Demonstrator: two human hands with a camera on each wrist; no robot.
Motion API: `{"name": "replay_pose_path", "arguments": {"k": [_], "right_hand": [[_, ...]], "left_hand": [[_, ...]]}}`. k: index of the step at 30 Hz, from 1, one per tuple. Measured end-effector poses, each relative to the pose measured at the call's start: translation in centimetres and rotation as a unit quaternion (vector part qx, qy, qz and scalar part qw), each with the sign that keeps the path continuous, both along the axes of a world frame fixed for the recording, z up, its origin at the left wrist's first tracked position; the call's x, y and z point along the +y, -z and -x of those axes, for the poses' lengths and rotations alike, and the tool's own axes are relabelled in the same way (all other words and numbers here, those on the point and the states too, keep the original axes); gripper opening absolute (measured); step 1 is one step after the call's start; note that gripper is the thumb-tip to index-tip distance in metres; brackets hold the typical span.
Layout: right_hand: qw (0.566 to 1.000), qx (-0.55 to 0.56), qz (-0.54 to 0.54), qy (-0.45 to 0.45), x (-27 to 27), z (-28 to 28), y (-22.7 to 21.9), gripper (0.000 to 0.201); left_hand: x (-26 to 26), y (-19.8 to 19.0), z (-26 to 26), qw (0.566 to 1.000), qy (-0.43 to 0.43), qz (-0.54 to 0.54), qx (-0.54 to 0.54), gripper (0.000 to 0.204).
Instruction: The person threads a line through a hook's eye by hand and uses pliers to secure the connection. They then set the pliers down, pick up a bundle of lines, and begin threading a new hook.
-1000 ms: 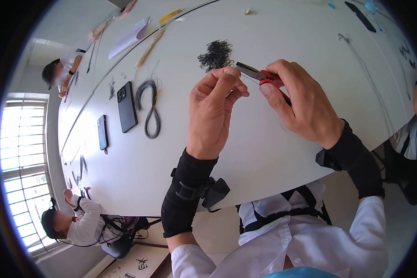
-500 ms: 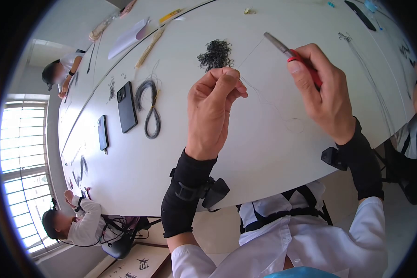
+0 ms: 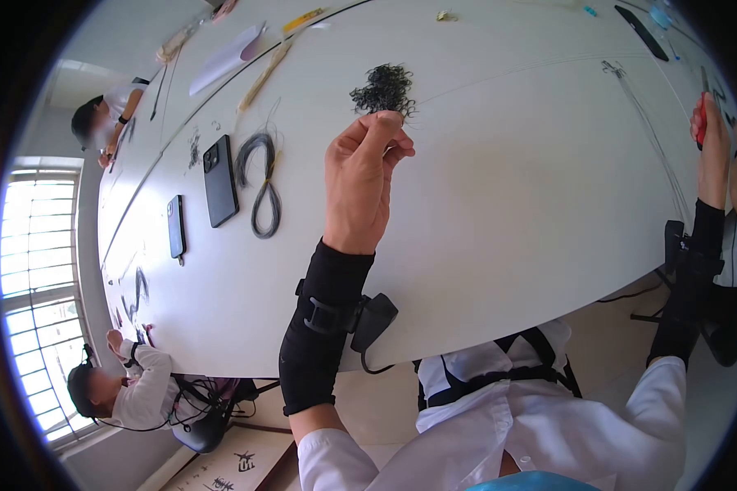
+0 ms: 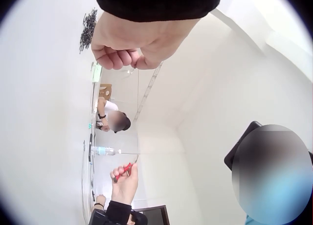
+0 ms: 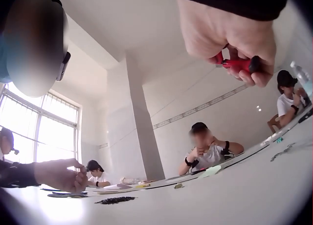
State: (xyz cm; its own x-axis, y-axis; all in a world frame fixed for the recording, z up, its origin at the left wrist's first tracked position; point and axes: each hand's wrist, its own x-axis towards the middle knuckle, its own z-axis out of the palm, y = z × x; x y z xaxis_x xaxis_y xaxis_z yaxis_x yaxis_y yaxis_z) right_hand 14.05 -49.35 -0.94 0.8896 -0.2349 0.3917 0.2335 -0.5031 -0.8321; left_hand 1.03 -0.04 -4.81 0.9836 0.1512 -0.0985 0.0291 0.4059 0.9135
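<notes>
Thumb and fingers of my left hand (image 3: 359, 180) pinch a thin clear line (image 3: 467, 84) just in front of a pile of small black hooks (image 3: 385, 86). What else sits between those fingertips is hidden. Far out to the right, my right hand (image 3: 712, 151) grips red-handled pliers (image 3: 702, 123), raised above the table in the right wrist view. The line stretches across from the left fingertips toward the pliers. In the left wrist view, the pliers (image 4: 124, 171) point up out of the right fist.
Left of the left hand lie a bundled coil of dark line (image 3: 266, 192) and two phones, the larger phone (image 3: 220, 182) nearer. Hooks tied to long lines (image 3: 643, 106) lie at the right. Other people sit around the white table (image 3: 483, 221).
My right hand has swung far to the right with the pliers, away from the left hand, drawing the line out. My left hand keeps its pinch and has shifted slightly left.
</notes>
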Motion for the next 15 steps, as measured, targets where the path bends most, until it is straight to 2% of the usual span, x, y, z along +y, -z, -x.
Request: {"name": "replay_pose_path", "arguments": {"k": [1, 3, 6, 7, 9, 10, 12, 14, 15], "right_hand": [[1.0, 0.009, -0.005, 0.004, -2.3, -0.3, 0.1, 0.036], [0.99, 0.078, -0.053, -0.108, -10.0, -1.7, -0.1, 0.033], [0.966, 0.129, -0.107, -0.195, -17.6, -2.6, 0.8, 0.03], [0.96, 0.139, -0.132, -0.206, -18.0, -2.9, 1.0, 0.029], [0.974, 0.138, -0.103, -0.145, -18.6, -2.8, 2.1, 0.03], [0.988, 0.125, -0.051, -0.073, -15.1, -1.2, 2.0, 0.031], [0.986, 0.153, 0.056, 0.027, -8.4, 0.9, 0.7, 0.035], [0.953, 0.241, 0.162, 0.083, -4.3, 2.0, -0.3, 0.039], [0.956, 0.201, 0.199, 0.085, -4.1, 2.1, 0.6, 0.048]], "left_hand": [[0.1, 0.1, -0.1, 1.0, -0.001, 0.004, -0.003, 0.016], [0.4, 0.5, -0.2, 1.0, -0.013, 0.006, -0.001, 0.015], [0.6, 0.6, -0.3, 1.0, -0.02, -0.01, 0.001, 0.014], [0.6, 0.6, -0.3, 1.0, -0.02, -0.018, 0.002, 0.013], [0.5, 0.4, -0.3, 1.0, -0.019, -0.006, -0.003, 0.013], [0.5, 0.3, -0.3, 1.0, -0.018, -0.001, -0.005, 0.014], [0.7, 0.1, -0.3, 1.0, -0.01, 0.011, -0.01, 0.015], [0.9, 0.0, -0.2, 1.0, 0.002, 0.029, -0.012, 0.016], [0.9, -0.2, -0.2, 0.999, 0.01, 0.041, -0.014, 0.016]]}}
